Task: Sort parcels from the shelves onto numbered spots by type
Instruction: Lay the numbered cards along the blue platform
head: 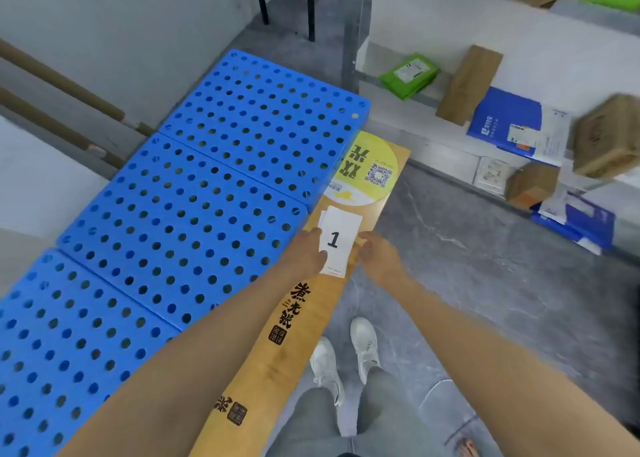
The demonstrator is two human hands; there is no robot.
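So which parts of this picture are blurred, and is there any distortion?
Head view: the brown box at the right edge is smeared by motion blur; the card marked 1 between both hands reads sharply; the wide lens bends the blue pallets; the light is even, no glare.

The blue perforated pallets (180, 214) on the left lie bare across their whole tops, open to a reach from above. Along their right edge the orange board (301, 335) carries a stack of number cards (339, 238) with both hands on it. Right of that the grey floor (467, 266) is open up to the low shelves (433, 137), which are crowded with brown boxes (467, 82), a green bag (408, 75) and blue envelopes (505, 120).
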